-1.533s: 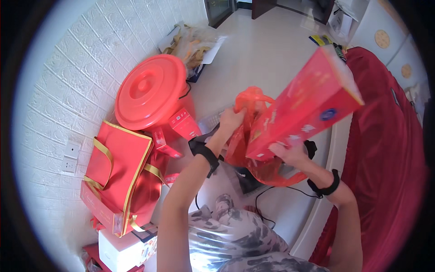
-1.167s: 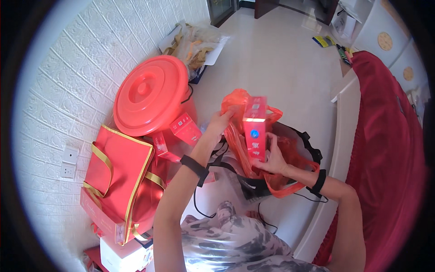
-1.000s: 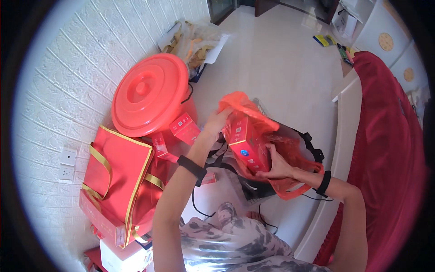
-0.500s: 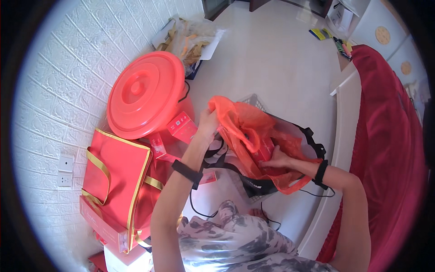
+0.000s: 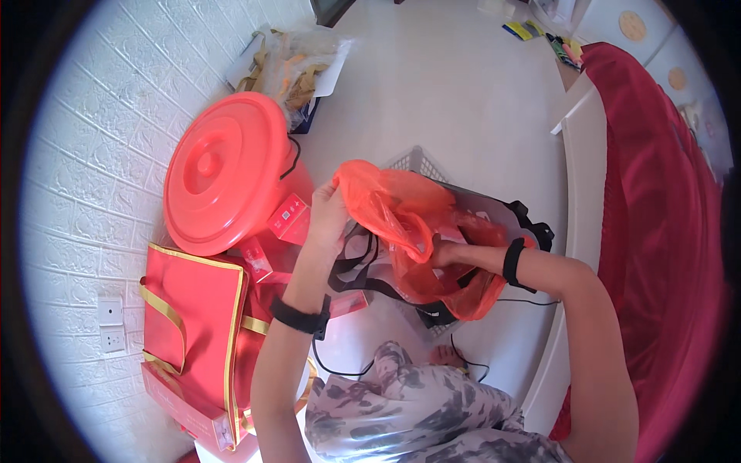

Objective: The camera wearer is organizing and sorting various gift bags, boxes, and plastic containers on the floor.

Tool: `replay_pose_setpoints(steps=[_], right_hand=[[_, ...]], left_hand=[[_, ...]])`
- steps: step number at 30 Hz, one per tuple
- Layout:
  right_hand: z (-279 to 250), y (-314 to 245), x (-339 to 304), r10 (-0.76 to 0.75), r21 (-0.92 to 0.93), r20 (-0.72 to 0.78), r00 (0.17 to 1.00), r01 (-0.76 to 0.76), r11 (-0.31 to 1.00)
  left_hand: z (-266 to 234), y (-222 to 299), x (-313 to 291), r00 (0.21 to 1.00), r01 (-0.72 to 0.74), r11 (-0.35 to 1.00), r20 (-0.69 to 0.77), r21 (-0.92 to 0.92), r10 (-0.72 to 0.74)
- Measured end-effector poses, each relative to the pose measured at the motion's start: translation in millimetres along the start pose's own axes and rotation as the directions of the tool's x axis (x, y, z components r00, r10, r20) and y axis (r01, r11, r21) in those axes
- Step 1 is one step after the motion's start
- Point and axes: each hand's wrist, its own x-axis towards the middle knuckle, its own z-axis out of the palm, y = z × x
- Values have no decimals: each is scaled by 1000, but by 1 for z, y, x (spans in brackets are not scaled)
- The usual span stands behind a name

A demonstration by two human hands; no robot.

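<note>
My left hand [image 5: 328, 212] is closed on the upper left rim of a thin orange-red plastic bag [image 5: 397, 193] and holds its mouth up. Inside that bag is my right hand [image 5: 444, 253], reaching leftward from the wrist; its fingers are hidden by the folds of film. The plastic bag sits within a pale bag with black straps [image 5: 532, 224]. Beneath that, a grey perforated basket [image 5: 418, 162] shows at its far edge. Just left of my left wrist stands a small red box [image 5: 290, 219], with another red box [image 5: 256, 258] nearby.
A red lidded bucket [image 5: 224, 174] stands by the white wall. Nearer lies a red carry bag with gold trim [image 5: 193, 309]. Farther off are clear plastic bags and packing scraps [image 5: 297, 73]. A dark red cloth [image 5: 648, 216] drapes the furniture on the right. Black cords [image 5: 343, 372] trail across the floor.
My right hand has moved left and deeper into the plastic bag, and its fingers and the red box beside it are now hidden. My left hand still grips the rim. The whole view has shifted slightly.
</note>
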Motion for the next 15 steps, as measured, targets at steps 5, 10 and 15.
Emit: replay_pose_setpoints(steps=[5, 10, 15], right_hand=[[36, 38, 22, -134, 64, -31, 990, 136, 989], [3, -16, -27, -427, 217, 141, 893, 393, 894], [7, 17, -5, -356, 61, 220, 908, 351, 934]], left_hand=[[14, 2, 2, 998, -20, 994, 66, 110, 12], [12, 16, -22, 992, -65, 940, 123, 334, 25], [-77, -10, -64, 997, -62, 665, 17, 744, 75]])
